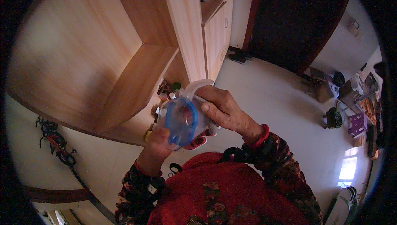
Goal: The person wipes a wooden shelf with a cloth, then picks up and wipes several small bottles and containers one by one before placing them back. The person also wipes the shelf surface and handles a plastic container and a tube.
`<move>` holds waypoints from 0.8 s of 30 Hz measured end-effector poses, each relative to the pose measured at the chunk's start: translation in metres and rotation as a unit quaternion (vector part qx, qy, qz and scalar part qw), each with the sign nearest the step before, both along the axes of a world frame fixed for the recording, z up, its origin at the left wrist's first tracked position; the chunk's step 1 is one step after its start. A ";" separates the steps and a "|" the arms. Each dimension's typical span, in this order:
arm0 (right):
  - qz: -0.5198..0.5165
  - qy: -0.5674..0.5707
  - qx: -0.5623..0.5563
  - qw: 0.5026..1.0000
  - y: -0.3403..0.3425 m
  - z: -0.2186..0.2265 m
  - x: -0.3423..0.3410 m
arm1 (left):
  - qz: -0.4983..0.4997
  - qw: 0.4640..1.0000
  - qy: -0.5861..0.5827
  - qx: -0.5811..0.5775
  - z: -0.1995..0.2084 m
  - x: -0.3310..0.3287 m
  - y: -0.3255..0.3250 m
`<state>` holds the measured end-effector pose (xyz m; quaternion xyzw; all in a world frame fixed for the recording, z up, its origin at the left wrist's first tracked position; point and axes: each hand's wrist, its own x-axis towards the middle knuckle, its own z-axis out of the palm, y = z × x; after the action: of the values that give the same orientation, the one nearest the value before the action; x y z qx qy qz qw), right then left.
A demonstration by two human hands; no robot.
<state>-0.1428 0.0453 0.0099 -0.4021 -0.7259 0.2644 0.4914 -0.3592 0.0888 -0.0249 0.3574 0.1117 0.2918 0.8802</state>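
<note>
In front of my body I hold a clear plastic container with a blue band (177,120), tilted in the air beside the wooden cabinet. My left hand (159,143) is closed on its lower left side, the thumb pressed against the blue part. My right hand (222,106) is closed at its upper right side. A white curved piece (200,86) sticks out by the right fingers; whether it is a handle or a separate thing I cannot tell. Some of the right fingers are hidden behind the container.
The wooden cabinet (132,80) fills the left, with small items (167,87) on its low shelf. Shoes (237,57) lie by the dark door (297,18). A purple crate (358,124) and other goods line the right wall. A toy-like bicycle (58,142) stands on the left.
</note>
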 end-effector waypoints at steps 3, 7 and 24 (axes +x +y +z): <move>-0.029 0.055 -0.066 0.996 0.001 0.001 -0.003 | 0.036 0.997 0.026 -0.064 -0.003 -0.002 -0.004; -0.072 0.167 -0.148 0.972 0.000 -0.006 -0.013 | 0.018 0.993 0.022 -0.117 -0.020 -0.004 0.004; -0.014 0.258 -0.098 0.961 -0.004 -0.040 -0.029 | 0.163 0.985 -0.031 -0.054 0.003 0.042 -0.009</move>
<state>-0.1717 0.0416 -0.0296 -0.3768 -0.5391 0.4220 0.6239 -0.3174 0.0799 -0.0215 0.2765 0.1565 0.4362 0.8419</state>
